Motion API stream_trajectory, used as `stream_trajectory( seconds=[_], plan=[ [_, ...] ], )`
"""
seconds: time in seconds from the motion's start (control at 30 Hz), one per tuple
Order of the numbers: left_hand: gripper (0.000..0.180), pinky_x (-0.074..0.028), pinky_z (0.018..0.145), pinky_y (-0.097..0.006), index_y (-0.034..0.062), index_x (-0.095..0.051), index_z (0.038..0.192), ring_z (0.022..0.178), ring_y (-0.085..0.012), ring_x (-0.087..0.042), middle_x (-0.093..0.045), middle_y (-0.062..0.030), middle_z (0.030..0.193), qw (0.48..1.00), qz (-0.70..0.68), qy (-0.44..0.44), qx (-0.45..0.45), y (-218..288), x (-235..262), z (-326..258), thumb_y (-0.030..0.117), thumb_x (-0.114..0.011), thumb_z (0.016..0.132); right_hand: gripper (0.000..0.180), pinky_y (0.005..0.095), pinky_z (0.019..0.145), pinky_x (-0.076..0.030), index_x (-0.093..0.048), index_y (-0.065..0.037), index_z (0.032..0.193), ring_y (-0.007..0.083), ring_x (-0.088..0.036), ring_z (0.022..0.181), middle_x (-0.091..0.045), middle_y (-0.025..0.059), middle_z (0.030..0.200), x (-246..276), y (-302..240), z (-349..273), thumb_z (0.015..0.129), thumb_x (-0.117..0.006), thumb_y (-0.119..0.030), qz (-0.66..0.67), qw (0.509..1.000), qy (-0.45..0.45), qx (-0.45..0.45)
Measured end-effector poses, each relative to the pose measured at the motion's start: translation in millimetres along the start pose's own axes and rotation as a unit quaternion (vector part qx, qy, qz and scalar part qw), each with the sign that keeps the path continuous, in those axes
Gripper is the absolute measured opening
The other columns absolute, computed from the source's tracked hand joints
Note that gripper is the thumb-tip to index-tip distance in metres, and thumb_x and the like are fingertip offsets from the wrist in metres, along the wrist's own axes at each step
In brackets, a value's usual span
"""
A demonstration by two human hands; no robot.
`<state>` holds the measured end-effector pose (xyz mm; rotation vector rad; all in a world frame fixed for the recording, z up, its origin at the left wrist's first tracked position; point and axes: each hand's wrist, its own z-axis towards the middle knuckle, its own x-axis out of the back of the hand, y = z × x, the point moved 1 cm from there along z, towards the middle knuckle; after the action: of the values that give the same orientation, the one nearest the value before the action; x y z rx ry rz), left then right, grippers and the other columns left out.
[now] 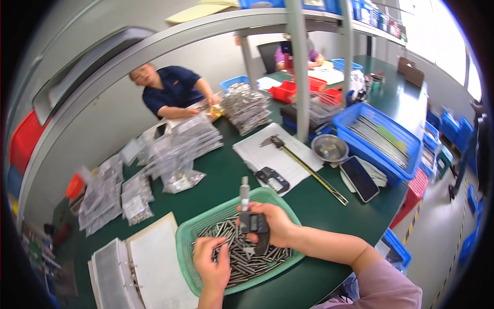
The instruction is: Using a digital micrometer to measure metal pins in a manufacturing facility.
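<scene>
In my right hand (pixel 275 222) is a black digital micrometer (pixel 256 226), its silver thimble pointing up and its frame over the green basket (pixel 186 257). Many short metal pins (pixel 247 265) lie loose in that basket. My left hand (pixel 212 263) is over the basket's left side, fingers curled and thumb raised near the index finger. Whether a pin is between those fingertips is too small to tell. Beyond the basket, a second micrometer (pixel 272 178) and a caliper (pixel 309 167) rest on printed sheets (pixel 256 147).
An open binder (pixel 154 268) lies left of the basket. Bagged parts (pixel 136 198) are piled behind it. At right are a phone (pixel 359 177), a metal bowl (pixel 329 148) and a blue bin (pixel 381 141) of long rods. A shelf post (pixel 301 77) stands mid-table; a co-worker (pixel 175 92) sits opposite.
</scene>
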<state>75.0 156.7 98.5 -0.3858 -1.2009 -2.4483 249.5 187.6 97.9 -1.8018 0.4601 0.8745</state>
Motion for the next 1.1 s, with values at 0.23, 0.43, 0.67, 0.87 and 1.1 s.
stream_trajectory(
  seconds=[0.23,0.43,0.67,0.87,1.1],
  plan=[
    [0.013,-0.044,0.066,-0.029,0.0003,-0.06,0.081,0.074,-0.0218,-0.053,-0.052,-0.01,0.08,1.0,0.006,0.005,0.011,6.1,-3.2,1.0,-0.001,-0.061,0.068,0.027,0.0287,0.059,-0.048,-0.043,-0.009,0.108,0.0167,-0.057,0.063,-0.052,0.0038,0.084,-3.5,-2.7,0.0,0.091,-0.043,-0.029,-0.047,0.997,0.04,0.041],
    [0.014,-0.043,0.066,-0.03,0.0023,-0.061,0.082,0.073,-0.0227,-0.053,-0.053,-0.0094,0.078,1.0,0.02,0.01,0.008,2.4,-1.3,-0.5,0.0,-0.062,0.068,0.03,0.0272,0.047,-0.038,-0.049,-0.009,0.105,0.0151,-0.049,0.051,-0.059,0.0078,0.091,-1.0,-3.2,0.6,0.09,-0.039,-0.032,0.018,0.998,0.058,0.002],
    [0.013,-0.042,0.066,-0.03,0.0028,-0.062,0.083,0.073,-0.0227,-0.054,-0.054,-0.0088,0.079,1.0,0.01,-0.01,-0.011,-0.7,-2.7,0.9,0.001,-0.063,0.07,0.03,0.0291,0.045,-0.036,-0.049,-0.005,0.103,0.0162,-0.044,0.046,-0.057,0.0107,0.083,-1.3,-8.8,-3.4,0.087,-0.035,-0.027,0.069,0.997,-0.031,-0.035],
    [0.012,-0.042,0.067,-0.03,0.0029,-0.062,0.083,0.073,-0.0228,-0.054,-0.053,-0.0082,0.079,1.0,0.015,-0.017,-0.019,-0.6,-1.5,1.4,0.001,-0.062,0.071,0.032,0.0358,0.053,-0.044,-0.045,-0.005,0.104,0.0262,-0.052,0.056,-0.055,0.0146,0.088,-5.2,-7.3,-0.7,0.081,-0.031,-0.022,0.014,0.999,0.034,-0.006],
    [0.012,-0.042,0.066,-0.031,0.0027,-0.061,0.084,0.075,-0.0234,-0.053,-0.053,-0.008,0.081,0.999,0.013,-0.034,-0.032,1.1,-1.5,-2.0,0.002,-0.062,0.072,0.034,0.0331,0.05,-0.041,-0.047,-0.005,0.102,0.0215,-0.046,0.049,-0.055,0.013,0.083,-2.5,-5.0,-7.5,0.081,-0.032,-0.027,0.02,0.998,-0.004,-0.056]
  ],
)
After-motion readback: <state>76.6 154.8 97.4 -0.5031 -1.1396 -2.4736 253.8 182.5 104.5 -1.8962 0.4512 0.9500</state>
